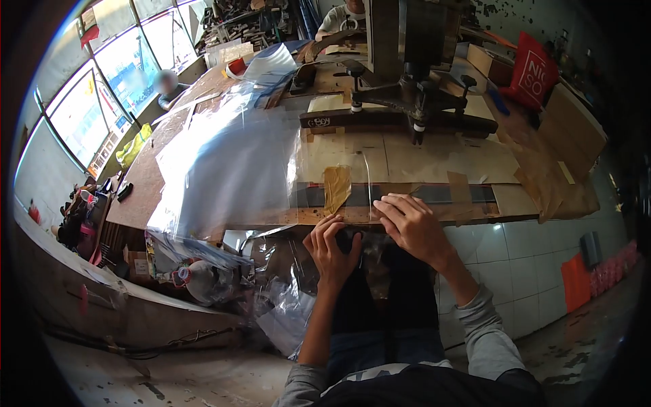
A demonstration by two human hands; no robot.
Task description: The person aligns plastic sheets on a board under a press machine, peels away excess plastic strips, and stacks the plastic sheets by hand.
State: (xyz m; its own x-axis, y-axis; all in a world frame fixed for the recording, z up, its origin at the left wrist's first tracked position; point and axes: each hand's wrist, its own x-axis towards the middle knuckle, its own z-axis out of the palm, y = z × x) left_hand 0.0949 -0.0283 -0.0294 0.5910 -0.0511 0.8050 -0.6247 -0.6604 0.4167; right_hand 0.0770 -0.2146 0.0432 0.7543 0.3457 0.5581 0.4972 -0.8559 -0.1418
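Observation:
My left hand (331,249) is at the front edge of the worktable, just below a strip of brown tape (336,190), with fingers bent and apart. To its right, my right hand (411,225) rests on the table edge, its fingertips close together at the right edge of a clear plastic sheet (352,156). Whether the fingertips pinch the film cannot be made out. A dark strip (434,193) runs along the front of the board. More clear sheets (230,163) lie stacked to the left.
A metal press (413,95) with a dark bar (400,122) stands over the table's middle. A red bag (532,71) is at the right. A large plastic bottle (203,281) sits below on the left. One person (342,20) is behind the press, another (167,87) near the windows.

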